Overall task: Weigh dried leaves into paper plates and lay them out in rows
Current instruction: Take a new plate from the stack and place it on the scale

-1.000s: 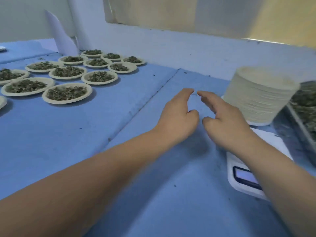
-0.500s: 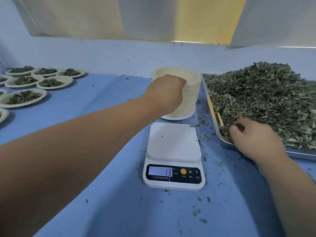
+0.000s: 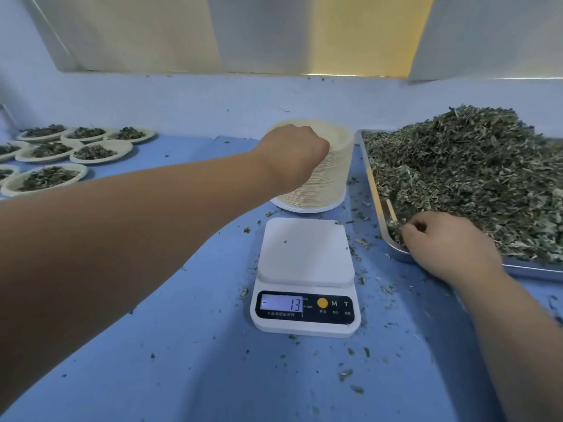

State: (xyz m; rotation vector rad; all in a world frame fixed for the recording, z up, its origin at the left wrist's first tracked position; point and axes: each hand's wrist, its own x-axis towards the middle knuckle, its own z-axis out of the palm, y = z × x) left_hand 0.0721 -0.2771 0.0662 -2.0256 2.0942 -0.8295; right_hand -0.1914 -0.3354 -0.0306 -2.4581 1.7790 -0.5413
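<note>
Left hand (image 3: pixel 292 156): knuckles up, fingers curled over the near rim of the stack of paper plates (image 3: pixel 332 181), gripping at the top of it. Fingertips are hidden behind the back of the hand, so whether one plate has been separated cannot be told.

Right hand (image 3: pixel 451 245): in the near-left corner of the tray (image 3: pixel 373 190), fingers curled down, thumb against forefinger on what looks like a pinch of dried leaves (image 3: pixel 475 178). A thin wooden stick (image 3: pixel 391 210) lies in the leaves just beyond it.

Scale (image 3: pixel 304 269): between the two hands and nearer the person, platform bare except for a crumb; display shows minus 13.

Key relation: the stack stands directly behind the scale, so a plate has only to come straight back toward the person. The left hand is nearer the plates; the right is nearer the leaves, which lie to the scale's right.

Judgement: plate first, then leaves.

Filled plates (image 3: pixel 100 152) sit in rows far left on the counter (image 3: pixel 182 345), among scattered leaf bits.
</note>
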